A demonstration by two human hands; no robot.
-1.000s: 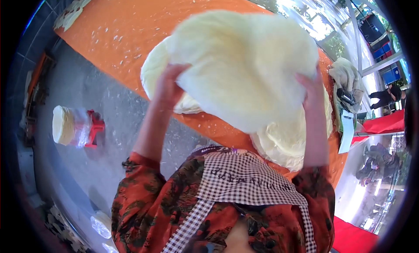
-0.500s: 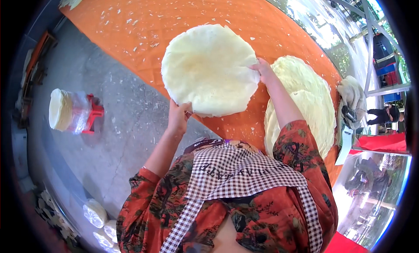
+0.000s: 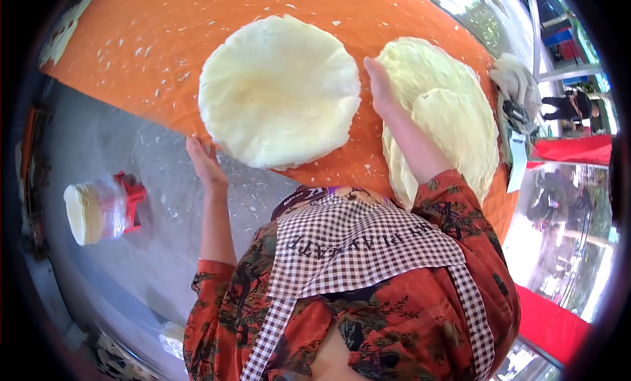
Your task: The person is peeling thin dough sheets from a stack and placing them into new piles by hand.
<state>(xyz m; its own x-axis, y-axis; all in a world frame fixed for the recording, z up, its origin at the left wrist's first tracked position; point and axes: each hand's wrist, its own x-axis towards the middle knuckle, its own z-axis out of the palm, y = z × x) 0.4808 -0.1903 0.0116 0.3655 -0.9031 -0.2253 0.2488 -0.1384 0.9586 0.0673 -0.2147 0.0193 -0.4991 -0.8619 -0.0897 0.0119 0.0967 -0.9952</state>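
A stack of round, thin, pale flatbread sheets [image 3: 279,92] lies on the orange-covered table in front of me. Just off its lower left edge is my left hand [image 3: 209,163], fingers stretched upward and holding nothing. My right hand [image 3: 381,89] is by the sheet's right side, fingers extended and empty, between it and a second pile. That wider pile of pale flatbread sheets [image 3: 457,128] sits on the right, partly covered by my right forearm; a smaller piece rests on top of it.
The orange table cover [image 3: 164,59] is scattered with pale flakes. On the grey floor at left, a wrapped stack of round sheets [image 3: 85,213] rests on a red stool [image 3: 133,200]. A greyish cloth [image 3: 516,85] lies at the table's right edge. A person [image 3: 572,106] stands far right.
Both hands have let go of the flatbread sheet, which now lies on the table. My hands have drawn apart to its two sides, and the view has shifted.
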